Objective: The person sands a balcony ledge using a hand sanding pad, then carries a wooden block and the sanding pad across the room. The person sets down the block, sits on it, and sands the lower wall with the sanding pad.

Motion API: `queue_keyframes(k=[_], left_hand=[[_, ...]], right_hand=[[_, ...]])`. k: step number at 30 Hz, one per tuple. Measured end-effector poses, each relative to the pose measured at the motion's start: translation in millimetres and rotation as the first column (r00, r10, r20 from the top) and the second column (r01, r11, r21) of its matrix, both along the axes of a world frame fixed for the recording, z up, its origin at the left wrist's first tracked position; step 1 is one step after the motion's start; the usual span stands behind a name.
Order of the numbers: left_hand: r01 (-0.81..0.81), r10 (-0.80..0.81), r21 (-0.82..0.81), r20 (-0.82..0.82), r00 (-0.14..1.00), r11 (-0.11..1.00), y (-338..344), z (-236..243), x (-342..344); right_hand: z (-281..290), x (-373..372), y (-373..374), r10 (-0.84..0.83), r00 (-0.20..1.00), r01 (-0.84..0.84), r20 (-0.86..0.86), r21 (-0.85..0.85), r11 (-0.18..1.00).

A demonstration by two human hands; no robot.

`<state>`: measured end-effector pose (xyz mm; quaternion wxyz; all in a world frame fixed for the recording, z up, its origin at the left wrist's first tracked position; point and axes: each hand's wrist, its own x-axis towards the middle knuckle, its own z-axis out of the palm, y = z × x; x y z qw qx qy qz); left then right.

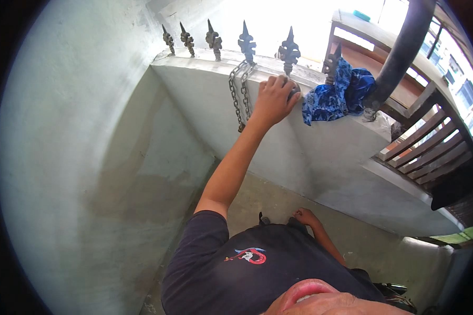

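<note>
L hand (275, 100) up on the wall top (347, 126), fingers curled over a small dark object (294, 92), just L of the blue cloth (336, 94); chain (238, 92) hangs beside the wrist. R hand (305, 216) low by the waist, loosely closed, nothing visibly held.

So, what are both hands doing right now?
Left hand: curled on a small dark object atop the wall.
Right hand: curled by the waist; any hold cannot be told.
</note>
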<state>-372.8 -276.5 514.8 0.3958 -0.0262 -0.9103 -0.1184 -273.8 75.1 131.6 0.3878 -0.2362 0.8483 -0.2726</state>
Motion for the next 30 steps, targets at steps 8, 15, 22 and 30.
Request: queue_keyframes(k=[8, 15, 22, 30], left_hand=[[-0.083, 0.082, 0.091, 0.010, 0.997, 0.992, -9, 6, 0], [0.019, -0.020, 0.133, 0.008, 1.000, 0.991, 2, 2, -8], [-0.051, 0.039, 0.191, 0.067, 0.997, 0.980, -2, 8, -7], [-0.039, 0.050, 0.310, -0.029, 0.998, 0.950, 6, 8, -7]], right_hand=[[6, -6, -16, 0.007, 0.998, -0.009, -0.068, -0.033, 0.999], [0, 3, -6, 0.009, 0.999, -0.009, -0.032, 0.003, 1.000], [-11, 4, 5, -0.080, 0.996, 0.078, 0.034, 0.052, 0.996], [-19, -11, 15, -0.010, 0.999, 0.014, -0.052, 0.075, 0.997]])
